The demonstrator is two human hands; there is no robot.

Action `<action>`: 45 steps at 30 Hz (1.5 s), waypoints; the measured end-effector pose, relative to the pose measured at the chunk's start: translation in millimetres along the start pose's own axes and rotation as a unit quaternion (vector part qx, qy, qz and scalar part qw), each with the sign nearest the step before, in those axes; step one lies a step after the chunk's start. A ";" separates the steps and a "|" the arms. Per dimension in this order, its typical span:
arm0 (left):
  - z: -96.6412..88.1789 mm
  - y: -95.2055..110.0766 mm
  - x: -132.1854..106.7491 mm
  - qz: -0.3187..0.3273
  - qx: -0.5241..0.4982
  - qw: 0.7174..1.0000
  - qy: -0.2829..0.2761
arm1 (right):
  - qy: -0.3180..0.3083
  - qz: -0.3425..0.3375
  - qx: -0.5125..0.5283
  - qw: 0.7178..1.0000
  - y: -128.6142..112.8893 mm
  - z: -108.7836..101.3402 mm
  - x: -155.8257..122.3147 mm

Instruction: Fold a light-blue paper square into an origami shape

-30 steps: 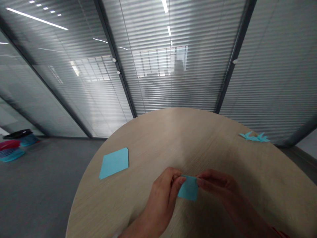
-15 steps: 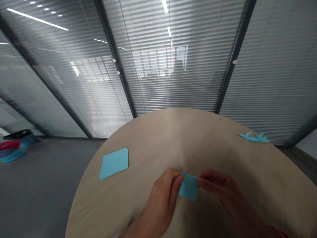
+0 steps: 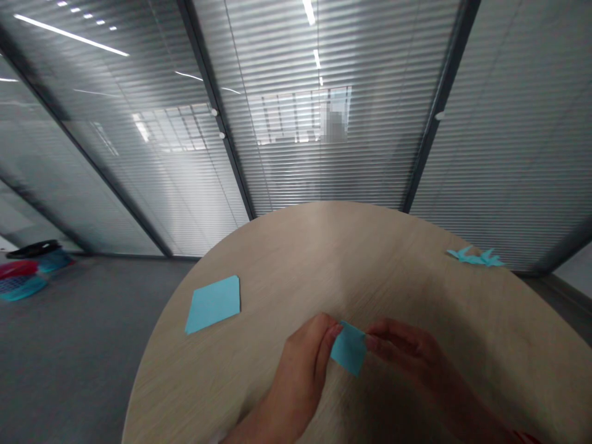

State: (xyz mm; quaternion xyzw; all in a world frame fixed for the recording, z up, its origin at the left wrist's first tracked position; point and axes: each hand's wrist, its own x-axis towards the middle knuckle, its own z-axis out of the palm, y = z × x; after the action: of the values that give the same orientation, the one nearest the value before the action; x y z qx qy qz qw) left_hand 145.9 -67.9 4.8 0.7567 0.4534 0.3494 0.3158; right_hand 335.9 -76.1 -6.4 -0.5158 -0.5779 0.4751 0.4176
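A small folded piece of light blue paper is held just above the round wooden table, near its front edge. My left hand pinches its left corner with the fingertips pressed together. My right hand pinches its right edge the same way. The paper sits tilted, like a diamond, between the two hands.
A flat square stack of light blue paper lies on the table to the left. Folded blue paper figures rest near the far right rim. Glass walls with blinds stand behind. Coloured baskets sit on the grey floor at far left.
The folded paper has turned a little clockwise between my fingers and now looks more like a diamond. Both hands have stayed in nearly the same place.
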 end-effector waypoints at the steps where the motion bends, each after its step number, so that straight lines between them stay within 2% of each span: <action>1: 0.2 -1.2 1.7 -0.004 0.005 1.000 -0.004 | 0.007 -0.009 -0.021 1.000 0.4 0.1 0.1; 5: 2.9 -6.3 6.5 -0.005 0.025 0.999 -0.021 | 0.036 -0.058 -0.107 0.992 3.1 3.3 -1.9; 9: 6.5 -5.1 5.2 -0.024 -0.075 0.996 -0.052 | 0.041 -0.109 -0.149 0.982 8.1 7.1 -4.7; 14: 6.6 2.6 4.1 -0.064 -0.170 0.980 -0.082 | 0.009 -0.101 -0.099 0.990 7.2 9.0 -4.8; 20: 8.5 -5.0 8.8 -0.126 -0.300 0.938 -0.116 | 0.056 -0.053 -0.007 0.997 5.3 4.8 -0.7; 24: 10.4 -11.2 9.1 -0.136 -0.254 0.945 -0.156 | 0.095 -0.070 -0.017 0.993 2.4 -2.3 1.0; 27: 11.3 -11.8 7.5 -0.136 -0.205 0.951 -0.185 | 0.079 -0.076 -0.061 0.992 1.4 -6.0 1.8; 30: 11.8 -9.9 6.3 -0.144 -0.219 0.942 -0.212 | 0.060 -0.064 -0.089 0.992 3.8 -5.3 1.7; 37: 10.4 -5.1 6.7 -0.168 -0.291 0.909 -0.245 | 0.083 -0.052 -0.056 0.994 14.9 3.2 4.0; 39: 10.6 -5.1 7.8 -0.170 -0.315 0.903 -0.236 | 0.080 -0.058 -0.054 0.994 16.6 3.6 5.0; 45: 11.9 -8.4 12.3 -0.164 -0.344 0.912 -0.149 | 0.090 -0.117 -0.086 0.985 15.0 4.6 2.7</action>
State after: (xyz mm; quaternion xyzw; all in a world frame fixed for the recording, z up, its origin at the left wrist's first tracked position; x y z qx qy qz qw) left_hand 156.0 -55.4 -5.4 0.5594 0.3704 0.3101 0.6736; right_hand 334.0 -73.7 -22.1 -0.5195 -0.6327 0.3234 0.4746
